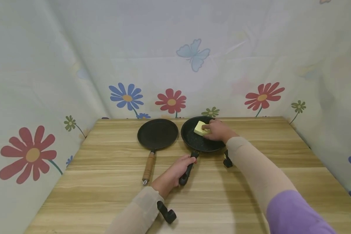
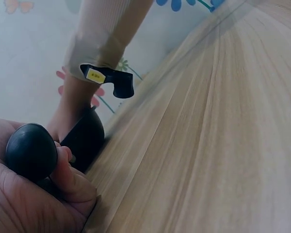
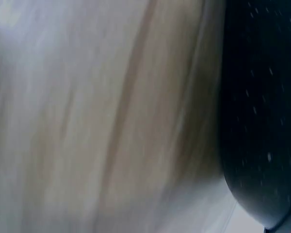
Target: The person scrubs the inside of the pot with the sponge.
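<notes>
A black frying pan [image 1: 190, 138] with a speckled inside sits at the back of the table, right of the middle. My left hand [image 1: 179, 167] grips its black handle [image 1: 185, 177]; the handle's rounded end [image 2: 31, 151] shows large in the left wrist view. Inside the pan, my right hand [image 1: 219, 130] holds a pale yellow sponge [image 1: 199, 128] against the pan's surface, fingers bent over it. The right wrist view is blurred and shows only the pan's outer side [image 3: 262, 116] beside the wood, with the sponge out of sight.
Left of the frying pan lies a flat black pan [image 1: 158, 134] with a wooden handle [image 1: 148, 166] pointing toward me. Both stand on a wood-grain table [image 1: 105, 182]. A flower-printed cloth [image 1: 152, 42] hangs behind and at the sides.
</notes>
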### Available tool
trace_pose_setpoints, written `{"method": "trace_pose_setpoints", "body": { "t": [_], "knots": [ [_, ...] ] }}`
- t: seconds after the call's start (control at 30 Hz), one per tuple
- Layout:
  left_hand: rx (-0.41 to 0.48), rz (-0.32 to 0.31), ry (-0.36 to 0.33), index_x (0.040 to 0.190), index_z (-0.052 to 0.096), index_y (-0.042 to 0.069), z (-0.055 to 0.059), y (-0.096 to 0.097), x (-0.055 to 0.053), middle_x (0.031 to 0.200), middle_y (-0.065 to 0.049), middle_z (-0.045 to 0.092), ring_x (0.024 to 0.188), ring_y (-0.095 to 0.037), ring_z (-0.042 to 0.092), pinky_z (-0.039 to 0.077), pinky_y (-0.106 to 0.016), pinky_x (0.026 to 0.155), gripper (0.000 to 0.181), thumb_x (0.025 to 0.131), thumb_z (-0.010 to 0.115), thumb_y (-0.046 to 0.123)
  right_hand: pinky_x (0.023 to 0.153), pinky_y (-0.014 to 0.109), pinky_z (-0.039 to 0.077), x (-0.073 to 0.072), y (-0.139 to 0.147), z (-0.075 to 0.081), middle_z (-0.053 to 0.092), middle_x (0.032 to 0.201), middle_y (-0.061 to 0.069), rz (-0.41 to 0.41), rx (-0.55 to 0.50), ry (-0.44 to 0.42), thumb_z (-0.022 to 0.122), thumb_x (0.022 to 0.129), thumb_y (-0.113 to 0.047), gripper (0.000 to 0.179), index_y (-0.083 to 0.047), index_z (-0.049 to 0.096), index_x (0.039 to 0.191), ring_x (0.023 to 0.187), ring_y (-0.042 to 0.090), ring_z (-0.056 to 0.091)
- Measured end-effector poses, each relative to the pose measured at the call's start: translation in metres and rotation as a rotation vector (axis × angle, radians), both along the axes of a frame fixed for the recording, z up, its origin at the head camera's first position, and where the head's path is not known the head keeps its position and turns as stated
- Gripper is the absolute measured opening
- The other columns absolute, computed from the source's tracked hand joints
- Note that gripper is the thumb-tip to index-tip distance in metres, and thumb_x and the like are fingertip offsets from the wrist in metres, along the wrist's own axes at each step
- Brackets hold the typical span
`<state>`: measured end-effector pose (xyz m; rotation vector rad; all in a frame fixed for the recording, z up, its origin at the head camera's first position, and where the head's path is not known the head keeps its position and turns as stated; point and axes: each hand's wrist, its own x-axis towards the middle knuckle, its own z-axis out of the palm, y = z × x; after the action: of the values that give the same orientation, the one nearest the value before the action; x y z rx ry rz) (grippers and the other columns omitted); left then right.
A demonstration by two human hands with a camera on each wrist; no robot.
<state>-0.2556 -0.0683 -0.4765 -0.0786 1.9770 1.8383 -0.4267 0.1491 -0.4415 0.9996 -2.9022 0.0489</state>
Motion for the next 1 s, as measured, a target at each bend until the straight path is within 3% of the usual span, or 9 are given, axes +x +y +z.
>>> {"method": "trace_pose_setpoints", "body": {
  "t": [0.13,0.3,0.53,1.0],
  "knots": [
    [0.017,-0.006,0.011,0.119,0.062,0.003,0.000,0.001,0.000,0.108,-0.009,0.050,0.083,-0.022,0.044,0.037,-0.030,0.067,0.037,0.101,0.055,0.034,0.105,0.052,0.041,0.002,-0.007,-0.001,0.062,0.130,0.019,-0.032,-0.015,-0.009,0.068,0.095,-0.038,0.045,-0.010,0.067,0.129,0.116,0.040,0.056],
    [0.037,-0.003,0.026,0.120,0.061,0.001,-0.001,0.001,-0.001,0.106,-0.008,0.049,0.079,-0.020,0.044,0.037,-0.029,0.064,0.038,0.100,0.055,0.033,0.103,0.050,0.042,0.000,-0.014,-0.002,0.065,0.132,0.013,-0.032,-0.029,-0.005,0.069,0.095,-0.034,0.038,-0.011,0.066,0.125,0.115,0.034,0.059],
    [0.024,-0.006,0.029,0.120,0.062,0.003,0.001,0.001,-0.001,0.104,-0.008,0.049,0.076,-0.020,0.045,0.038,-0.028,0.063,0.037,0.100,0.055,0.033,0.115,0.053,0.032,-0.001,-0.020,-0.001,0.059,0.140,0.013,-0.014,-0.040,-0.068,0.067,0.097,-0.033,0.047,-0.016,0.058,0.140,0.128,0.034,0.055],
    [0.010,0.008,0.050,0.118,0.063,0.001,0.000,0.001,0.000,0.107,-0.010,0.052,0.080,-0.021,0.045,0.038,-0.030,0.065,0.037,0.099,0.056,0.032,0.099,0.052,0.045,0.012,-0.024,0.000,0.057,0.136,0.015,0.075,-0.036,-0.075,0.064,0.099,-0.030,0.043,-0.020,0.061,0.141,0.115,0.038,0.054]
  ]
}}
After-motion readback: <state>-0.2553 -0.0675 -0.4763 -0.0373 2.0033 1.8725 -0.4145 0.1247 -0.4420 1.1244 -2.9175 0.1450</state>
